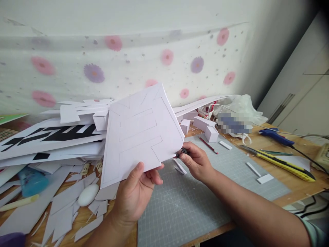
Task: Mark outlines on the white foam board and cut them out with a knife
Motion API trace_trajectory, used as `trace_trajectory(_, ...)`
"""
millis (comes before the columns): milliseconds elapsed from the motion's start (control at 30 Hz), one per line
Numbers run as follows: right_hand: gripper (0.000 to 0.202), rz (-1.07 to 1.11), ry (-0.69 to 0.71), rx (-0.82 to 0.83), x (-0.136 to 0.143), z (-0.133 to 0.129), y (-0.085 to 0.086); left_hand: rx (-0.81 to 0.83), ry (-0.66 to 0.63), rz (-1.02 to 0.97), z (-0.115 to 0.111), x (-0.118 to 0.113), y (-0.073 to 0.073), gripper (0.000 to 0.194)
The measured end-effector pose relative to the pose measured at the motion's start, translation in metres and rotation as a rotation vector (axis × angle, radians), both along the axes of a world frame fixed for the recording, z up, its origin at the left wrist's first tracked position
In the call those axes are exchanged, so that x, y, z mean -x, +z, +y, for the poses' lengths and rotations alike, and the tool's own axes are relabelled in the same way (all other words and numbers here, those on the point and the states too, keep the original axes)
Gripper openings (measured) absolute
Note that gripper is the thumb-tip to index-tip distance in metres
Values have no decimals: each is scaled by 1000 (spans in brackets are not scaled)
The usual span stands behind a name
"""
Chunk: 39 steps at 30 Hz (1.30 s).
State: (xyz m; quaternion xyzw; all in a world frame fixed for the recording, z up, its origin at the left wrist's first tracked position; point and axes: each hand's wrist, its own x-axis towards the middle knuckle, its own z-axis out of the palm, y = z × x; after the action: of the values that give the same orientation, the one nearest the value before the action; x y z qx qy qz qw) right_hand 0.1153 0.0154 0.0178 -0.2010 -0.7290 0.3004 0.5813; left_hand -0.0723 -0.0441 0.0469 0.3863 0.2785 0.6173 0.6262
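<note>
One white board (141, 132) with pencilled outlines was held up over the tabletop (318, 181), tilted, above the left edge of one grey cutting mat (190, 206). The left hand (137, 192) gripped its near edge, thumb on top; the right hand (196, 159) was closed around one small black tool (183, 151), mostly hidden, at the board's near right corner. On the mat's right part lay three small white strips (265, 178) and one red pencil (208, 144), with three white blocks (211, 133) at its far side. Farther right were one yellow knife (288, 166) and one blue-handled tool (277, 137). One white egg-shaped object (88, 195) sat left among scraps (61, 219) too many to count.
</note>
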Motion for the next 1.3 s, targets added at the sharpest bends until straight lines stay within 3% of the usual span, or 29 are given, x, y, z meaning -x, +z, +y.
trace_trajectory(633, 17, -65, -50, -49, 4, 2, 1, 0, 42, -52, 3, -3, 0, 16)
trace_trajectory(933, 18, -133, -129, -189, 1, 3, 5, 52, 71, -48, 3, -4, -1, 15)
trace_trajectory(1167, 25, -161, -132, -183, -1, 6, 7, 93, 154, -50, 3, -5, 3, 22)
trace_trajectory(1300, 34, -178, -106, -189, -2, 11, 8, 139, 203, -54, 6, -5, 3, 43)
